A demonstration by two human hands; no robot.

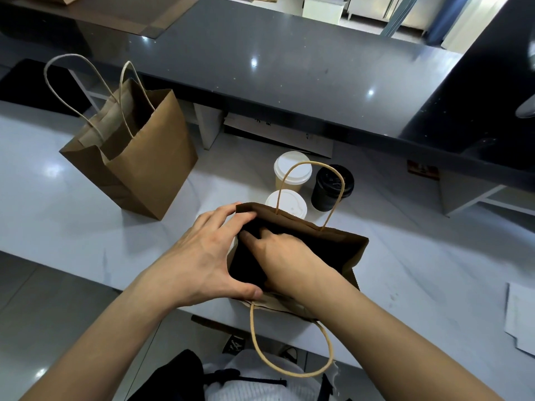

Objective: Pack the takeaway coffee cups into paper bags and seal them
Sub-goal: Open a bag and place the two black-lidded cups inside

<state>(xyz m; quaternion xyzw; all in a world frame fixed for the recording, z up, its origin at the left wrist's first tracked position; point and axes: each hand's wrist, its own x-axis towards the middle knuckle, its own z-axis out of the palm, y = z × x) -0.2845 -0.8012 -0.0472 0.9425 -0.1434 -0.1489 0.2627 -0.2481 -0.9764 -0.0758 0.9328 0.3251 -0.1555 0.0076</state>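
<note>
Head view: right hand (pixel 285 254) inside paper bag (pixel 344 244), left hand (pixel 199 253) on its rim.

We see three lidded cups (pixel 307 180) crowded just behind the near bag (pixel 333 241) — open counter (pixel 419 256) lies right, the standing bag (pixel 139 157) blocks left.

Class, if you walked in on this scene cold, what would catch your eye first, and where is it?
Front and centre, the left hand grips the rim of the near paper bag while the right hand reaches inside it. Behind stand three lidded cups; a second paper bag stands far left.
</note>
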